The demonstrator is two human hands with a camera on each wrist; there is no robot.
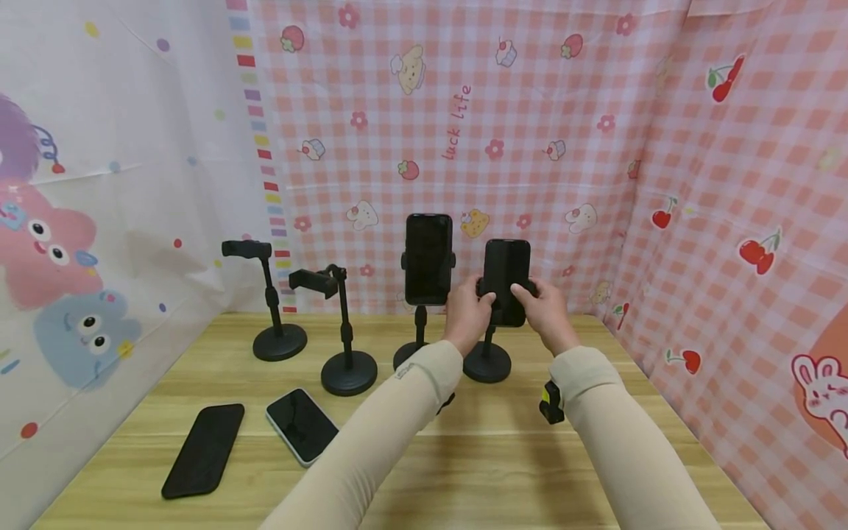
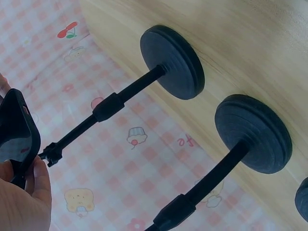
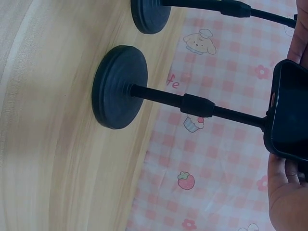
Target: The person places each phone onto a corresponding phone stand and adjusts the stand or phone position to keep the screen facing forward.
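Two phones are laid flat toward the front of the table [image 1: 503, 456], perhaps to be kept within reach: a black phone [image 1: 202, 450] and, near it, a pale-edged phone [image 1: 303, 425]. Beyond them, a dark phone [image 1: 507, 258] is held upright at the rightmost stand [image 1: 486, 362], gripped at its sides by the left hand [image 1: 469, 309] and the right hand [image 1: 548, 309]; thumbs are set in front and fingers curled behind, presumably so that it is steadied. How tightly it is clasped by the stand cannot be told. Another phone [image 1: 428, 258] is carried upright by the neighbouring stand [image 1: 420, 316], while the second stand [image 1: 349, 373] and leftmost stand [image 1: 280, 342] are left without phones. Behind, a checked cloth [image 1: 371, 81] is hung. By the left wrist view, the pole's joint [image 2: 52, 154] is revealed, hidden from the head view; only from the head is the dark screen shown face-on.
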